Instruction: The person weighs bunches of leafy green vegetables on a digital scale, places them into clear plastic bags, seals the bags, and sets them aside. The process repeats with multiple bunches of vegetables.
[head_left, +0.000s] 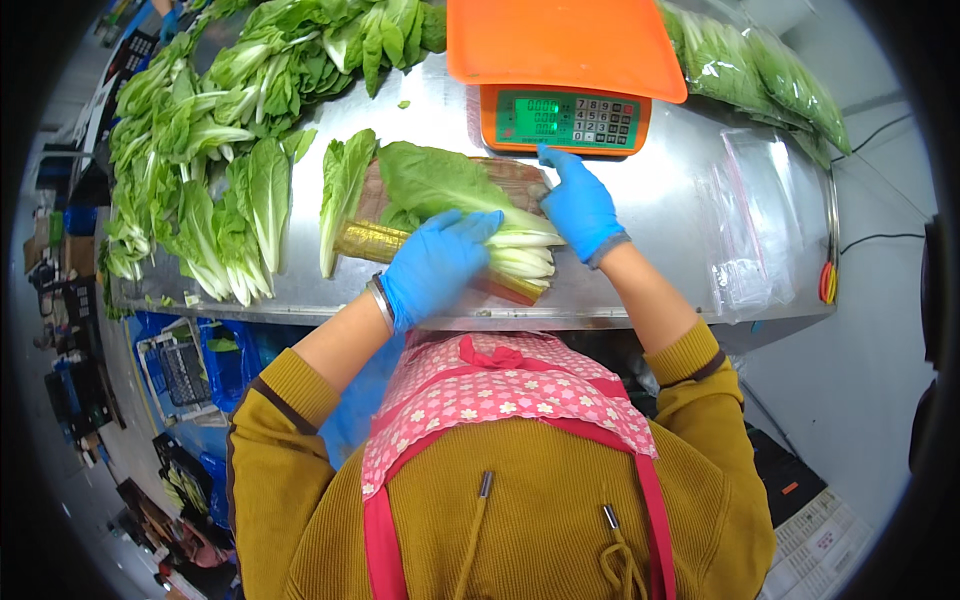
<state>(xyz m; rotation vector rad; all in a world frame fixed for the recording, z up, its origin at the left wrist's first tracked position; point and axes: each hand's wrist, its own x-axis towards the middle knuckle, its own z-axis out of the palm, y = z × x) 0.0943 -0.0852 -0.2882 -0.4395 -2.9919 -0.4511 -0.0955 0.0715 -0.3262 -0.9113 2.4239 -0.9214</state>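
A bundle of pale-stemmed leafy greens (517, 259) lies on a brown board (517, 180) with gold tape along its front edge. My left hand (442, 262), in a blue glove and slightly blurred, presses over the bundle with its fingers across the stems. At the stem ends is my right hand (581, 199), also gloved in blue, one finger extended toward the scale and the others bent. A small pale patch shows by its fingers; I cannot tell whether it is something held. One separate leafy green (345, 195) rests across the board's left end.
Behind the board stands an orange digital scale (566, 120) with its orange tray (562, 41). Loose greens (255, 97) pile up at left on the metal table (660, 202). Bagged greens (750, 71), clear plastic bags (750, 225) and scissors (827, 283) are at right.
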